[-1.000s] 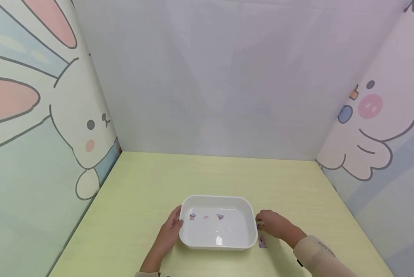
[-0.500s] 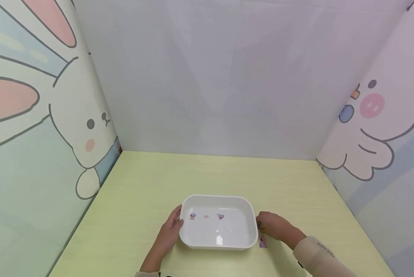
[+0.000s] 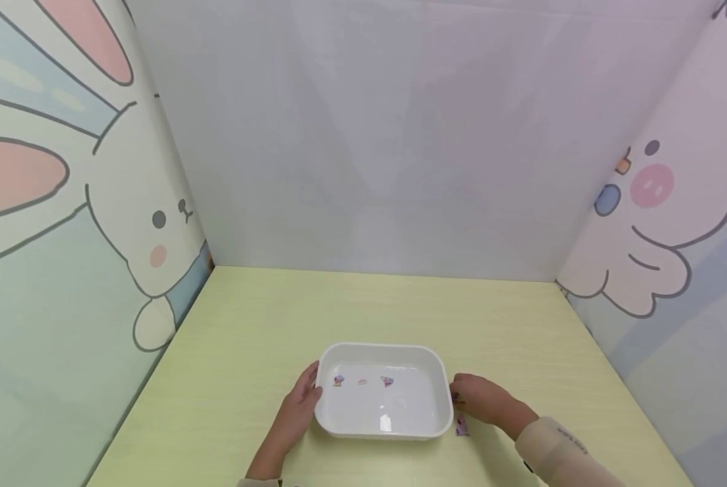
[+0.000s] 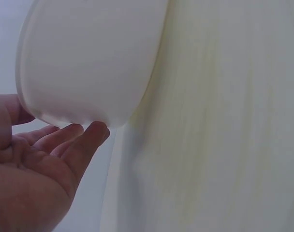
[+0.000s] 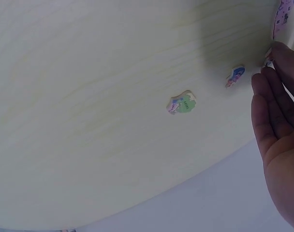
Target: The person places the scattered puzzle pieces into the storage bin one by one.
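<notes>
A white tray [image 3: 385, 433] holds three small printed pieces, including one at its left [image 3: 338, 381] and one near its middle [image 3: 387, 381]. My left hand [image 3: 296, 409] grips its left wall, thumb at the rim; in the left wrist view the fingertips of that hand [image 4: 45, 159] touch the wall's outside. Just beyond the right wall, my right hand [image 3: 487, 399] pinches a small piece [image 5: 268, 58] between thumb and fingertips. A pink-purple piece [image 3: 462, 426] lies below that hand. The right wrist view also has a blue piece [image 5: 235, 76] and a green one [image 5: 182, 102].
The pale yellow table [image 3: 266, 304] extends behind and beside the tray. A plain grey-white backdrop [image 3: 375, 135] stands at its far edge, with a rabbit print [image 3: 138, 223] on the left wall and another cartoon animal [image 3: 673, 223] on the right.
My right hand has shifted very slightly down and right beside the tray, its fingers now covering more of the small piece there. The left hand and the tray have stayed in place.
</notes>
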Motion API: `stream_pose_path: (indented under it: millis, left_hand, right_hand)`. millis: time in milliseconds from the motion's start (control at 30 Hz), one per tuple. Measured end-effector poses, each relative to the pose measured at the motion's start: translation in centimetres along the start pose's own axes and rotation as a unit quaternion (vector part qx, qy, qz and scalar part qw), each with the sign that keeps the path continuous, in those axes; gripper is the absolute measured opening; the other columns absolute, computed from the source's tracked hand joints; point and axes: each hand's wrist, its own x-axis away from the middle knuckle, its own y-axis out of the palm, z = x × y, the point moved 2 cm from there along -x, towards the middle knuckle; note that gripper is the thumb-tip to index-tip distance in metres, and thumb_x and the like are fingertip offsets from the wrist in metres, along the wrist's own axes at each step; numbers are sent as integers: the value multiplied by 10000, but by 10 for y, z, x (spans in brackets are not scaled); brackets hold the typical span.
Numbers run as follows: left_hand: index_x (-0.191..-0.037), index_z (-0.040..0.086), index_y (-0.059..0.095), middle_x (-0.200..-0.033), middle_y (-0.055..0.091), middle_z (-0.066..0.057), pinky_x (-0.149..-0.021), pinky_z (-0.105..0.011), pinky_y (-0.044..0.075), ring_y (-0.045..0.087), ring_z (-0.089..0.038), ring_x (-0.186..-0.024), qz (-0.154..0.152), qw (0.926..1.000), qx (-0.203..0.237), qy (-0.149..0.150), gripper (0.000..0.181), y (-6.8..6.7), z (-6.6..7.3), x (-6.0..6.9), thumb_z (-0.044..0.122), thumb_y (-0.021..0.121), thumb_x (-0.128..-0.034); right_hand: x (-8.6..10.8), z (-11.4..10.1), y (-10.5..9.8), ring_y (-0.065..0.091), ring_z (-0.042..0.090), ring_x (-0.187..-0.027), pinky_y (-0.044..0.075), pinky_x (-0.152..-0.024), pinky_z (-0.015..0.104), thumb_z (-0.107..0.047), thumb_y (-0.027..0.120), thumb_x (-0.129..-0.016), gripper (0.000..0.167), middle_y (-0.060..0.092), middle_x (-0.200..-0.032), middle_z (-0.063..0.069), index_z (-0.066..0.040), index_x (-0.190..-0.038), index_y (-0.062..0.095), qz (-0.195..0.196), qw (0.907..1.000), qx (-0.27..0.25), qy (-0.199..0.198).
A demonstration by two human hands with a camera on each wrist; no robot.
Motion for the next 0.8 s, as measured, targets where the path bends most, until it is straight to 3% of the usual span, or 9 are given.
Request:
stream_pose_path:
  millis: [333,800]
  left_hand:
    - [-1508,31,322,-1493,385,-189,-1072,-541,322,393,-420,-1321,14,10000,-3,21,507,0,-2,0,106,451,-1023]
    - [-1505,23,326,-1486,391,-196,-1074,-535,320,393,-419,-1321,49,10000,-45,22,504,1,-1,0,106,449,-1023]
  right_hand:
    - [1,5,-4,532,37,-721,533,-635,240,-46,743,-840,68,530,-803,-105,-105,-853,712,38,9995,-256,205]
    - [-2,4,-25,551,111,-750,525,-636,277,-34,734,-850,88,530,-820,-58,-94,-838,671,204,9993,-105,279]
